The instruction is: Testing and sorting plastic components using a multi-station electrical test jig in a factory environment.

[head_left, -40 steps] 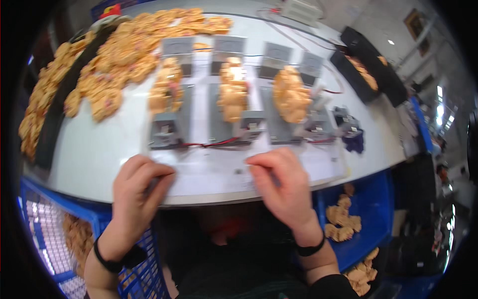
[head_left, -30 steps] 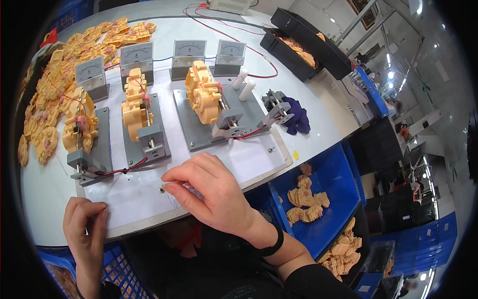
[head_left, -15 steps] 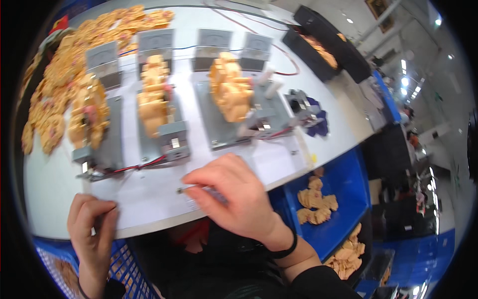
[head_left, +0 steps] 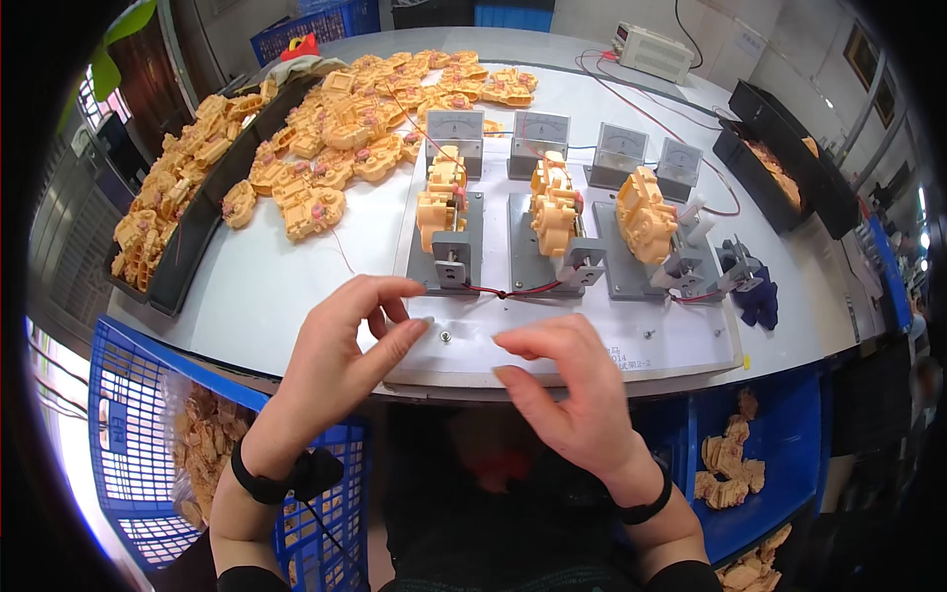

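My left hand (head_left: 347, 340) is raised over the front left edge of a white board (head_left: 473, 360), thumb and fingers apart with nothing between them. Opposite it, my right hand (head_left: 572, 390) hovers above the board's front part, its thumb and forefinger also spread and free. Beyond them stand three grey test fixtures, each bearing a yellow-orange plastic housing: the left housing (head_left: 442, 202), the middle housing (head_left: 555, 207) and the right housing (head_left: 646, 217). The left fixture (head_left: 452, 261) is nearest my left fingertips, though apart from them. Red and black wires (head_left: 503, 294) link the fixtures.
Analogue meters (head_left: 541, 133) line the back of the board. A pile of housings (head_left: 340, 128) covers the left rear, beside a full black bin (head_left: 202, 237). Blue crates (head_left: 148, 444) flank my lap. A power supply (head_left: 653, 51) and dark cloth (head_left: 760, 301) lie to the right.
The view has swung left, so the fixtures appear farther right. My left hand has risen from the table's front edge and its fingers have spread. My right hand's thumb and forefinger have parted.
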The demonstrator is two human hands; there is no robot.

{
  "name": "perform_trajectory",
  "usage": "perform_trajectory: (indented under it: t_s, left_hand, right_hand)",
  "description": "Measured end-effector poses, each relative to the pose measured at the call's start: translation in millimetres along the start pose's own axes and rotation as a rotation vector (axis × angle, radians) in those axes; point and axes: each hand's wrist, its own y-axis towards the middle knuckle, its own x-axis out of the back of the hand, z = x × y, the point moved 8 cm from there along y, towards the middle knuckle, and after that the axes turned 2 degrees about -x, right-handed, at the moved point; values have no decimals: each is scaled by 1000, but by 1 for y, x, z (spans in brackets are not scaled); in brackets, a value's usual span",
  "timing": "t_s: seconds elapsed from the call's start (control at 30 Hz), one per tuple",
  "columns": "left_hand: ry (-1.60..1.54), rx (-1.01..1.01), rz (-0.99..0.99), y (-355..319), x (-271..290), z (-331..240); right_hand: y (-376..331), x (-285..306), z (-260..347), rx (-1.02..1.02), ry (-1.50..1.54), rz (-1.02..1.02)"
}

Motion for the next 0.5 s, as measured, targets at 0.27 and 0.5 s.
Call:
perform_trajectory:
  t_s: [0.27,0.5]
  left_hand:
    - [-46,195,40,79,17,19]
    - [134,335,240,134,-15,25]
  right_hand:
    - [27,-47,-14,-108,144,-54]
    - [25,-60,-22,-102,323,-52]
